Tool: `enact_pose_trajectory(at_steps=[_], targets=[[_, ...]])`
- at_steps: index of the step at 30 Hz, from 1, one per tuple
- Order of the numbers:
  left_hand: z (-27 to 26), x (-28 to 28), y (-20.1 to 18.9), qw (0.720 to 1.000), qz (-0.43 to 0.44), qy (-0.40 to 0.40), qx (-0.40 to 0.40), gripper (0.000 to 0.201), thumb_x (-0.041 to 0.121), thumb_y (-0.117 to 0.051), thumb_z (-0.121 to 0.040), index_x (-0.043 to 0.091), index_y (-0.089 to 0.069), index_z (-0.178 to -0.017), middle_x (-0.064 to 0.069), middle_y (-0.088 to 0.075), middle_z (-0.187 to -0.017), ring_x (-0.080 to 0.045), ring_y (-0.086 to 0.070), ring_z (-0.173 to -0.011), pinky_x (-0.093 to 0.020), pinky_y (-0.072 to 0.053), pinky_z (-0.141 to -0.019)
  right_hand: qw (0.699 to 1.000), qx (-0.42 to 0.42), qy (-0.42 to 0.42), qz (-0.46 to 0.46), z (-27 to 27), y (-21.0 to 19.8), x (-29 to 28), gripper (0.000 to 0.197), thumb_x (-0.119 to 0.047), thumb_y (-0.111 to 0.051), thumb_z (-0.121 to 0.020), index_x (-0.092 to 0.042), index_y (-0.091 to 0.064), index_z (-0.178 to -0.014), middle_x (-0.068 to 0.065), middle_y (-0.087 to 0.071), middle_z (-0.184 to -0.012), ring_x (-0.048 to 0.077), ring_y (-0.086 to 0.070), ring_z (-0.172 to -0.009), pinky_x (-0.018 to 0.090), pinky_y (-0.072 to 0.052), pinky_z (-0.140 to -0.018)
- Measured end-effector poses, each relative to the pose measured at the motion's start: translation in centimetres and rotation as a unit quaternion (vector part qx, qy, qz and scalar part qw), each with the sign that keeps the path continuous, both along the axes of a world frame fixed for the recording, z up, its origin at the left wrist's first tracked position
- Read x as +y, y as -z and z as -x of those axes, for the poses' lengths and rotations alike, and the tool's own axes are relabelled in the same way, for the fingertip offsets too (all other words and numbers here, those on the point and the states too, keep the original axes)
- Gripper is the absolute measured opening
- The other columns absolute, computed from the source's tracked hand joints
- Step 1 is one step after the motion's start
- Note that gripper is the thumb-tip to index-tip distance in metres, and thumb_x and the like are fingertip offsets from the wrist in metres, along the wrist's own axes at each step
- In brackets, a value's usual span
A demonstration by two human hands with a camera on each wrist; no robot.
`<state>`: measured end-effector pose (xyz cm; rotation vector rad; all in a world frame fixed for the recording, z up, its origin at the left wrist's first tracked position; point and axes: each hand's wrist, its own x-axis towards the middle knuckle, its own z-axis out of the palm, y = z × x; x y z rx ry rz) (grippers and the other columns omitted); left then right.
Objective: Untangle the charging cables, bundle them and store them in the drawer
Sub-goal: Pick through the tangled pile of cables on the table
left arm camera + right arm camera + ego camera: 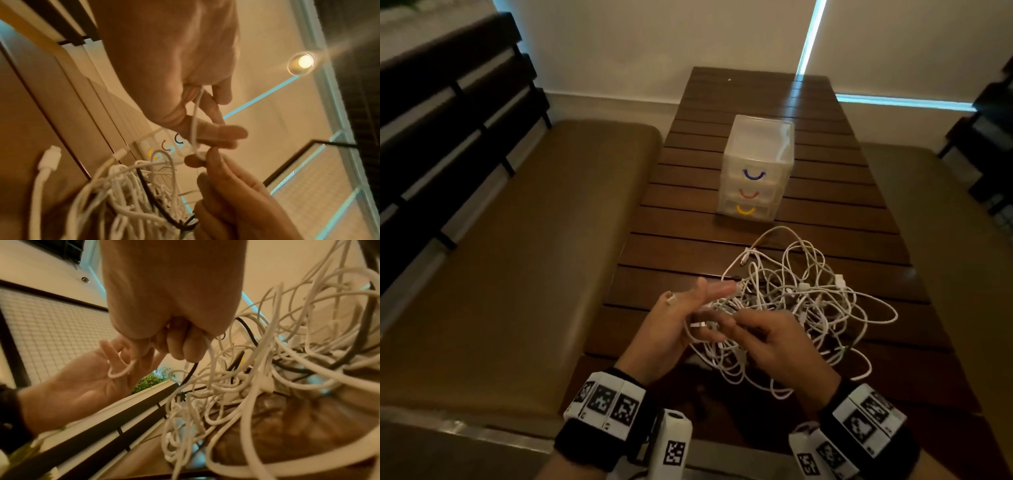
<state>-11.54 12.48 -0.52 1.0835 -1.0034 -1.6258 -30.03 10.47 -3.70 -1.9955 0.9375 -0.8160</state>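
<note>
A tangle of white charging cables lies on the near half of the dark slatted wooden table; a black cable runs through it. My left hand is at the tangle's left edge, fingers mostly straight, with one white cable looped round them and its end held under the thumb. My right hand is just to its right, fingers curled, pinching that cable and gripping strands of the tangle. A small translucent drawer unit with blue, red and yellow handles stands shut beyond the tangle.
A tan cushioned bench with a dark slatted backrest runs along the table's left side. Another bench is on the right. The table's far end stops at a pale wall.
</note>
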Motion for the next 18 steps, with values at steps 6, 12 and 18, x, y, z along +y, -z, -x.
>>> enact_pose_trajectory(at_steps=[6, 12, 18], targets=[[0.1, 0.8, 0.8, 0.995, 0.047, 0.004, -0.092, 0.046, 0.058, -0.040, -0.094, 0.034, -0.064, -0.126, 0.012, -0.064, -0.129, -0.005, -0.057, -0.122, -0.034, -0.044, -0.104, 0.999, -0.034, 0.011, 0.008, -0.9, -0.4, 0.5, 0.023, -0.038, -0.057, -0.093, -0.020, -0.073, -0.092, -0.008, -0.068, -0.079, 0.015, -0.064, -0.071, 0.034, -0.051, -0.065], [0.5, 1.0, 1.2, 0.987, 0.031, -0.012, -0.155, 0.070, 0.069, -0.013, -0.097, 0.037, -0.073, -0.109, 0.006, -0.064, -0.129, -0.013, -0.052, -0.129, -0.049, -0.034, -0.112, 0.998, -0.032, 0.019, -0.051, -0.8, -0.8, 0.9, 0.016, -0.031, -0.059, -0.094, -0.023, -0.072, -0.090, -0.005, -0.069, -0.079, 0.010, -0.063, -0.071, 0.026, -0.050, -0.066], [0.3, -0.7, -2.1, 0.981, 0.036, -0.126, 0.144, 0.071, 0.062, -0.017, -0.095, 0.008, -0.049, -0.060, -0.002, -0.039, -0.043, -0.014, -0.039, -0.036, -0.027, -0.046, -0.047, 0.990, 0.110, -0.013, -0.090, 1.4, 0.6, 0.3, 0.048, -0.056, -0.044, -0.096, -0.016, -0.060, -0.074, 0.003, -0.060, -0.067, 0.006, -0.055, -0.058, 0.025, -0.042, -0.058]])
